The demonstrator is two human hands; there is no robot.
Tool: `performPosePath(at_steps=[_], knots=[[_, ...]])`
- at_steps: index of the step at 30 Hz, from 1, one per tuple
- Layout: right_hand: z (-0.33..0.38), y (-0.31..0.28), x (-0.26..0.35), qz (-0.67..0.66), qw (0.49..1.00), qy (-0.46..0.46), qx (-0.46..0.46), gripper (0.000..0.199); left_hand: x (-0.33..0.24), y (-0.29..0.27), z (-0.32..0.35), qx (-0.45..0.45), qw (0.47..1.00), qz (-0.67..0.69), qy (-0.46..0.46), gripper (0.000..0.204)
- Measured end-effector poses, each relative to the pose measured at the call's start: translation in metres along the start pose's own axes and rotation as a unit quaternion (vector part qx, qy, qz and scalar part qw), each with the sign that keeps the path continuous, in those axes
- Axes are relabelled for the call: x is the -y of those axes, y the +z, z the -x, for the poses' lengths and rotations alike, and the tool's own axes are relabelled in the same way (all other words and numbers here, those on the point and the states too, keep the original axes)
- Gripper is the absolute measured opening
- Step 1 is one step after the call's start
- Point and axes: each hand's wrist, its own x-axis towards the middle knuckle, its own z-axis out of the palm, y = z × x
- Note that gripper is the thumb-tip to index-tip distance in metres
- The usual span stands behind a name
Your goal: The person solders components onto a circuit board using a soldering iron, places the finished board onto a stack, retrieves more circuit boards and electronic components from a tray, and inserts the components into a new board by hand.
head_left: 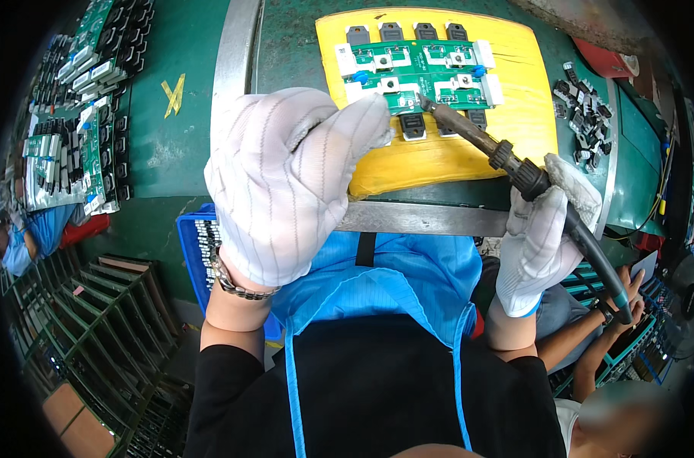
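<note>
Soldering iron (527, 177) slants in right hand (544, 233), tip up-left toward circuit board (403, 101).

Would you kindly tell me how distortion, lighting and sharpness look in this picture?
Head view: the green rack near the dark rim looks stretched and slanted; head view: the white glove on the left hand is brightly lit; head view: the green circuit boards look fairly sharp, their fine print hard to read; head view: a co-worker's head is blurred.

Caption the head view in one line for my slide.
Gloved right hand holding a soldering iron, tip over a circuit board on a yellow pad, left hand close by.
</note>
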Motion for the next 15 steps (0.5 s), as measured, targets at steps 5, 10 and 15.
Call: performPosePath(at_steps=[5, 10, 15], knots=[[0.0011, -0.0008, -0.0022, -0.005, 1.0, -0.009, -0.005, 0.026, -0.0042, 0.0005, -0.001, 0.021, 1.0, 0.009, -0.002, 0.035], [0.0009, -0.0003, -0.0038, -0.002, 1.0, -0.006, -0.004, 0.028, -0.0018, 0.0023, 0.0024, -0.002, 0.999, 0.042, -0.018, 0.032], [0.0021, -0.0028, -0.0083, -0.01, 0.998, -0.025, -0.057, 0.031, -0.0009, 0.0058, 0.0029, -0.052, 0.997, 0.037, -0.04, 0.029]])
